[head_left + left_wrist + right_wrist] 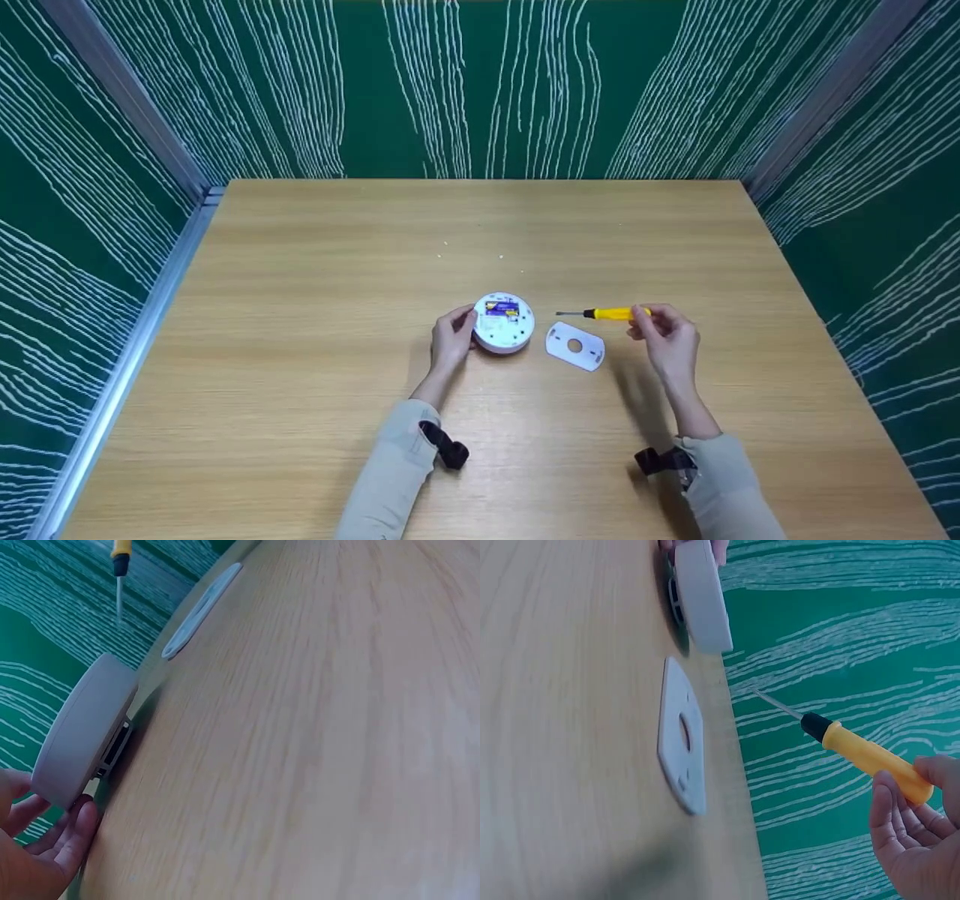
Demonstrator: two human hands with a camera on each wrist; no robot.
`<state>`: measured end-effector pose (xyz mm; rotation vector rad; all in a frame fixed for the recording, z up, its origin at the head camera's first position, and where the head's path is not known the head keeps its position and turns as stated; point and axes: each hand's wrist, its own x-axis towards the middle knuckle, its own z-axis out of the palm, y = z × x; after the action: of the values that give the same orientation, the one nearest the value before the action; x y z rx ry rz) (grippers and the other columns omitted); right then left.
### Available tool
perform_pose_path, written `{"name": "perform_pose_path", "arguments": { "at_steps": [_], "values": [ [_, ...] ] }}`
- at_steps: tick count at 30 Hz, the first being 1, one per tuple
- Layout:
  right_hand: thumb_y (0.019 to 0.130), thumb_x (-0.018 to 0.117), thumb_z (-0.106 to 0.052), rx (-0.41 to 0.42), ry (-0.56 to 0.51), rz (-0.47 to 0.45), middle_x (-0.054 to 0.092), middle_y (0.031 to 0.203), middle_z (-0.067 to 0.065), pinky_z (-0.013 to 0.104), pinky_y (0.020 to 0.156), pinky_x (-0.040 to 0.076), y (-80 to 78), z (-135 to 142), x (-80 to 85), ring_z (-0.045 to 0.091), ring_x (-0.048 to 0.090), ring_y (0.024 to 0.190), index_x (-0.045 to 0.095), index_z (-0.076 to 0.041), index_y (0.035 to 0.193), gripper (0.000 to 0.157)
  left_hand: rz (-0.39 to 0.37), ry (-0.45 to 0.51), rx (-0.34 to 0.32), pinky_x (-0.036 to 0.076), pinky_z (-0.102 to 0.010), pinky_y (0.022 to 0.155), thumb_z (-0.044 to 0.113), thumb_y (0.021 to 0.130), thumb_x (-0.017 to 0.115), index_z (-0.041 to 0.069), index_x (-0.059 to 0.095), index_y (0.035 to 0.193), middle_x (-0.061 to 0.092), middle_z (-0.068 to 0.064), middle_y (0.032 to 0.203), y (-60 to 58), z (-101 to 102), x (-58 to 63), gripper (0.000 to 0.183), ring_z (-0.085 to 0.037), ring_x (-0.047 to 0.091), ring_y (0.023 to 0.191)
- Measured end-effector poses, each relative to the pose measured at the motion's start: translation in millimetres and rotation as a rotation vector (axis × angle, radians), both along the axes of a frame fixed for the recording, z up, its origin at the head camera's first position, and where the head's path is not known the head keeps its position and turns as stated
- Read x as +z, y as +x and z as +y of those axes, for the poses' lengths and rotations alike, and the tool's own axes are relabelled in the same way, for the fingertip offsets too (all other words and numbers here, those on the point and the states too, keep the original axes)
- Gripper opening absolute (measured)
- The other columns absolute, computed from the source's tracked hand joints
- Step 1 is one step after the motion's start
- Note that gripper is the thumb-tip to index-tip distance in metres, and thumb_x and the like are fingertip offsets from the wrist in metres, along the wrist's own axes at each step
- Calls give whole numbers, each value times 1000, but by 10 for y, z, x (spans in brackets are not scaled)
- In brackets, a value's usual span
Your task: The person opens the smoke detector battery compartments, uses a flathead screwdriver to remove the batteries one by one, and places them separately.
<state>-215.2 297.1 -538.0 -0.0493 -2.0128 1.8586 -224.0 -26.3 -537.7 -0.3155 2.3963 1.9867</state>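
Note:
My left hand [451,339] grips the left edge of a round white smoke detector [504,335], its back turned up with purple batteries [502,308] showing in their bay. From the left wrist view, the smoke detector [86,727] is held just over the table, thumb on one side and fingers under its rim. Between thumb and fingertips my right hand [670,341] pinches the end of a yellow-handled screwdriver [613,313]. Its metal shaft [778,703] points left toward the detector, with a gap between them. A white mounting plate [561,349] with a round centre hole lies flat between the hands.
A wooden table [300,262] spreads under everything. Several tiny white bits [501,256] are scattered beyond the detector. Green walls with white streaks [367,90] and metal frame posts enclose the table's back and sides. Both wrists wear black camera straps [444,445].

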Motion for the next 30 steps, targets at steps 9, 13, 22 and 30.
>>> {"name": "perform_pose_path", "arguments": {
  "at_steps": [9,13,22,30],
  "values": [
    [81,64,-14,0,127,-3,63,70,14,22,48,53,-43,-264,149,19,60,52,63,3,88,19,21,65,-33,54,-28,52,16,84,61,5,57,117,62,-12,94,44,8,-14,35,-10,58,66],
    [82,63,-10,6,168,-59,63,70,15,21,48,52,140,-554,623,14,58,51,60,9,88,20,15,87,-42,54,-29,52,16,82,64,5,56,119,62,-12,94,55,9,-14,39,-11,57,63],
    [81,62,-2,51,224,-31,61,70,22,26,48,53,210,-813,990,19,59,50,61,12,83,15,30,138,-68,55,-30,50,12,80,65,4,51,123,61,-16,102,83,4,-25,45,-11,58,63],
    [81,63,-6,76,260,-40,61,71,22,27,50,54,125,-847,950,20,59,52,60,10,84,16,25,149,-72,55,-30,51,9,80,65,3,49,125,59,-17,105,89,12,-48,48,-13,59,66]
  ]
}}
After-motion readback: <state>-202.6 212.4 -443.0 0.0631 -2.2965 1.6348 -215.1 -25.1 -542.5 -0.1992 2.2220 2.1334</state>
